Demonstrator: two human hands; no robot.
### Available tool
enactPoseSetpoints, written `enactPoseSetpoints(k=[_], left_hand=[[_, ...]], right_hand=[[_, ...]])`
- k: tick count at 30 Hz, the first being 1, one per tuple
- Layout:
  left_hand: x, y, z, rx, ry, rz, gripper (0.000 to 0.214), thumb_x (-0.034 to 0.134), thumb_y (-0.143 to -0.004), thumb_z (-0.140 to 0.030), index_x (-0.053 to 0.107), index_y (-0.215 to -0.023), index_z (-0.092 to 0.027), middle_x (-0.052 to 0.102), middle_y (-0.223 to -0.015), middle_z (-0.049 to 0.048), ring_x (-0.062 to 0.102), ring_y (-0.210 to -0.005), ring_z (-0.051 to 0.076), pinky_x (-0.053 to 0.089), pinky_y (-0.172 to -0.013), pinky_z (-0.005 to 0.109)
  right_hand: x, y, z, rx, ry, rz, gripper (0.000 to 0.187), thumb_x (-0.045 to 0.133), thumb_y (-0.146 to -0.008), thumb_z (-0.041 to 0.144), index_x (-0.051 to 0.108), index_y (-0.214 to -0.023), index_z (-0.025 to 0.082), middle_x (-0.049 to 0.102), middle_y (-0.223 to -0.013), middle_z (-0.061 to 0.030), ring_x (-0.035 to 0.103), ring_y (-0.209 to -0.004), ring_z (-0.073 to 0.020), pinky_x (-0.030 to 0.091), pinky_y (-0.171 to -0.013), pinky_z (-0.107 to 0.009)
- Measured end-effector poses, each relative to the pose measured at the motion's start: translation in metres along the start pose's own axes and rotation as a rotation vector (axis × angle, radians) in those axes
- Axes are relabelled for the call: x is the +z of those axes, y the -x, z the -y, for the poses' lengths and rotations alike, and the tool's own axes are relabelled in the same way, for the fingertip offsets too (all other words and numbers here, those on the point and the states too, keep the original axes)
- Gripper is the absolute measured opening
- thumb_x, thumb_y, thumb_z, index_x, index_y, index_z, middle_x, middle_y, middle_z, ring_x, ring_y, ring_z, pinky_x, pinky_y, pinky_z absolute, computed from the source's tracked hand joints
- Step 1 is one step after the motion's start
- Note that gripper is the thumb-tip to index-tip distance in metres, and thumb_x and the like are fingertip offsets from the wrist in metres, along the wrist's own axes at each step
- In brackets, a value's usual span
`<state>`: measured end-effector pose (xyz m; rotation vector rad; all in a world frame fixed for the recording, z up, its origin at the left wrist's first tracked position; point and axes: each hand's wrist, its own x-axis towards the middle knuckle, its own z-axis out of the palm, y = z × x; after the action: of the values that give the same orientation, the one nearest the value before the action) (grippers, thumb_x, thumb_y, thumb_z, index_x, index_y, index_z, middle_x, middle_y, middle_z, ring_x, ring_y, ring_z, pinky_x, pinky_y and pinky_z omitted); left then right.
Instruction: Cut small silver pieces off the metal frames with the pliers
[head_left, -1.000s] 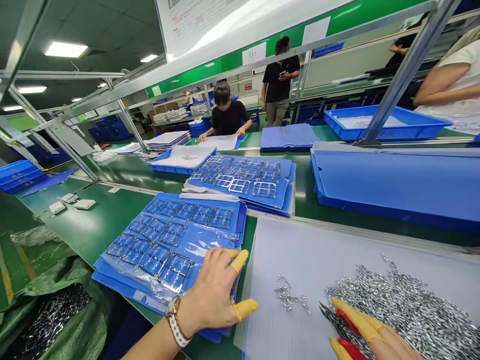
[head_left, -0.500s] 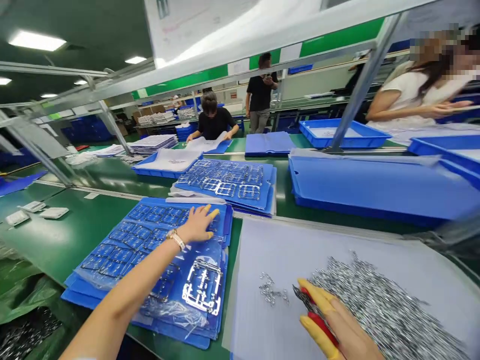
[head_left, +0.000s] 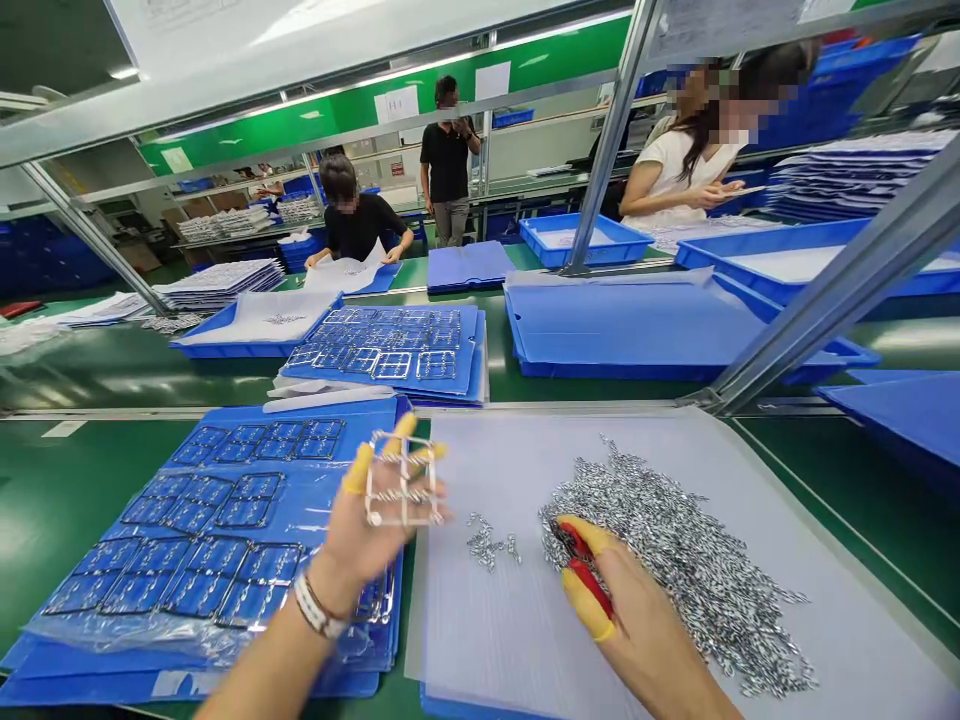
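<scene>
Palm up, my left hand (head_left: 360, 540) holds a square metal frame (head_left: 403, 482) with small parts across its inner bars. Yellow finger covers sit on fingers of both hands. My right hand (head_left: 637, 605) is closed round red-handled cutting pliers (head_left: 589, 580), whose tips point toward the loose parts. A large heap of small shiny metal parts (head_left: 652, 540) lies on white sheeting, right beside that hand. A smaller cluster of such parts (head_left: 491, 545) lies between my hands. More metal frames (head_left: 210, 575) rest in rows on blue sheets (head_left: 300, 490) under my left forearm.
Beyond stands another blue stack (head_left: 375, 345) bearing frames, beside a blue tray (head_left: 225, 345). A blue sheet-topped tray (head_left: 600, 325) lies to its right. A slanting metal post (head_left: 817, 250) rises at right. Several people are across the bench, one handling a paper sheet (head_left: 349, 270).
My left hand has come off the blue sheets, turned palm up and now holds a metal frame. My right hand keeps the pliers, beside the heap. The view has swung right.
</scene>
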<state>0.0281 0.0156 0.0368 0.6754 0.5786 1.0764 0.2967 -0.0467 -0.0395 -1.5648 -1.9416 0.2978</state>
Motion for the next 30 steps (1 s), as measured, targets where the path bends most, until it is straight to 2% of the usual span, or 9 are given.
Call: enactPoseSetpoints(k=[2,4,7,10,15,23,30], left_hand=[[0.021,0.006,0.036,-0.094,0.265,-0.002,0.060,0.038,-0.088,-0.056,0.033,-0.141,-0.029,0.056,-0.123,0.0140,0.062,-0.086,0.024,0.045,-0.082,0.046],[0.030,0.002,0.066,-0.157,0.397,-0.050,0.057,0.043,-0.088,-0.053,0.038,-0.138,-0.027,0.058,-0.121,0.0130,0.063,-0.086,0.024,0.045,-0.082,0.044],[0.028,-0.012,0.099,-0.222,0.465,-0.110,0.052,0.049,-0.086,-0.047,0.045,-0.133,-0.024,0.061,-0.117,0.0118,0.064,-0.084,0.023,0.045,-0.078,0.037],[0.018,-0.025,0.117,-0.258,0.473,-0.118,0.049,0.052,-0.085,-0.044,0.049,-0.128,-0.021,0.063,-0.112,0.0122,0.064,-0.085,0.022,0.045,-0.076,0.034],[0.009,-0.029,0.124,-0.238,0.451,-0.102,0.046,0.052,-0.086,-0.042,0.054,-0.123,-0.016,0.065,-0.106,0.0127,0.064,-0.088,0.022,0.044,-0.083,0.035],[0.007,-0.027,0.121,-0.200,0.406,-0.157,0.042,0.053,-0.085,-0.038,0.060,-0.118,-0.013,0.067,-0.102,0.0127,0.063,-0.079,0.019,0.044,-0.085,0.033],[0.005,-0.027,0.122,-0.199,0.408,-0.199,0.040,0.054,-0.085,-0.037,0.062,-0.117,-0.014,0.067,-0.102,0.0114,0.063,-0.080,0.018,0.045,-0.086,0.033]], right_hand=[[0.001,-0.005,0.009,-0.097,0.014,-0.068,0.039,0.044,-0.090,0.034,0.046,-0.127,0.022,0.062,-0.115,-0.0077,0.059,-0.105,-0.0211,0.049,-0.086,-0.036],[-0.001,-0.006,0.017,-0.205,0.042,-0.140,0.043,0.047,-0.089,0.032,0.043,-0.131,0.022,0.062,-0.113,-0.0085,0.057,-0.105,-0.0222,0.046,-0.090,-0.039],[-0.004,-0.004,0.026,-0.299,0.137,-0.139,0.043,0.053,-0.087,0.030,0.048,-0.128,0.021,0.063,-0.105,-0.0084,0.057,-0.097,-0.0227,0.043,-0.084,-0.039],[0.000,-0.001,0.033,-0.259,0.223,-0.057,0.037,0.059,-0.082,0.029,0.057,-0.118,0.021,0.065,-0.098,-0.0068,0.055,-0.089,-0.0222,0.039,-0.077,-0.037],[0.013,-0.005,0.044,-0.159,0.317,-0.048,0.040,0.069,-0.074,0.029,0.061,-0.112,0.020,0.066,-0.089,-0.0047,0.052,-0.083,-0.0220,0.032,-0.070,-0.035],[0.024,-0.019,0.050,-0.192,0.402,0.004,0.043,0.072,-0.072,0.034,0.062,-0.111,0.020,0.065,-0.081,-0.0026,0.051,-0.079,-0.0215,0.027,-0.067,-0.035],[0.025,-0.020,0.053,-0.205,0.478,0.028,0.034,0.073,-0.072,0.033,0.064,-0.103,0.021,0.064,-0.078,-0.0017,0.051,-0.076,-0.0210,0.025,-0.066,-0.036]])
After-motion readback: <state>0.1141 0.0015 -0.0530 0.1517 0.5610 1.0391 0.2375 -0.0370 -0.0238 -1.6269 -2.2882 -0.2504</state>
